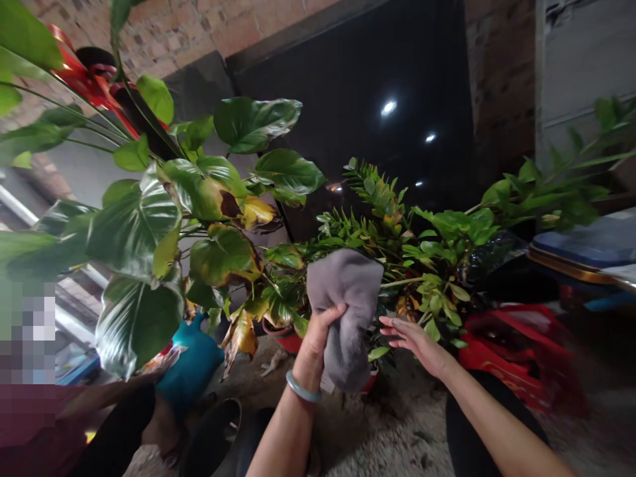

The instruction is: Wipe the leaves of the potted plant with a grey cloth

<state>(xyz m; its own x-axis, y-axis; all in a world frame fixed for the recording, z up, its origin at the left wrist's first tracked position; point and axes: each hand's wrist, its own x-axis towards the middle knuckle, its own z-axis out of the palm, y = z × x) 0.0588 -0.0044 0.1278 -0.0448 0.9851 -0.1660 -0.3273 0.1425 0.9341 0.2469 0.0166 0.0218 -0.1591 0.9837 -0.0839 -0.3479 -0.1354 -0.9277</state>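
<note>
My left hand (318, 341) is closed on a grey cloth (345, 311), held up in front of a small potted plant. A pale green bangle sits on that wrist. My right hand (415, 341) is open with fingers stretched out, reaching toward the plant's leafy stems (397, 232) just right of the cloth. It holds nothing. The plant's red pot (288, 339) shows partly behind my left hand.
A big-leafed plant (149, 225) with yellowed leaves fills the left. A teal watering can (191, 361) stands below it. Red plastic crates (511, 358) lie at right. Another person sits at the lower left. A dark glossy panel (377, 93) and brick wall stand behind.
</note>
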